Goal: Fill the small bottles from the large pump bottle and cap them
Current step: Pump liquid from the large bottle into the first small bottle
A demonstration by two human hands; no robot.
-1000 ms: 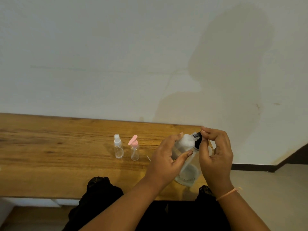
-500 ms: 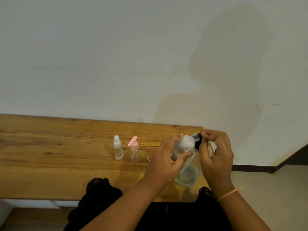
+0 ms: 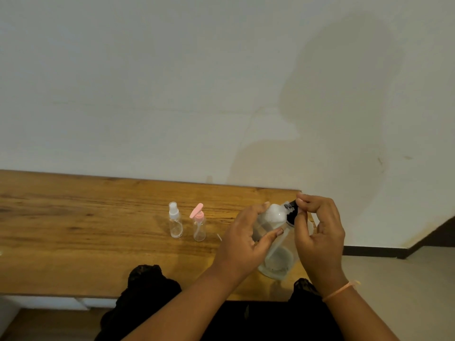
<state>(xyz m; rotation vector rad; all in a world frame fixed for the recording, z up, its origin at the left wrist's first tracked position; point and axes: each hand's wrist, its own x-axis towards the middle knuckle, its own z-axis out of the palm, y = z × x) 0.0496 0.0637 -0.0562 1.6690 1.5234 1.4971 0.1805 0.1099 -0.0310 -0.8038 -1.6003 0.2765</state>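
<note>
A large clear pump bottle [image 3: 277,257] stands tilted near the right end of the wooden table [image 3: 73,242]. My left hand [image 3: 246,239] grips its upper body, thumb and fingers curled round it. My right hand [image 3: 317,232] pinches the black pump head [image 3: 290,212] at the top. Two small clear bottles stand upright to the left: one with a white spray cap [image 3: 175,221], one with a pink pump cap [image 3: 199,223]. Both are apart from my hands.
A pale wall rises straight behind the table's far edge. The table ends just right of the large bottle, with floor and dark skirting [image 3: 394,252] beyond. My dark-clothed lap [image 3: 152,291] shows below the table's near edge.
Almost nothing has moved. Both hands keep their hold on the large bottle and its pump head; the small bottles stand as before.
</note>
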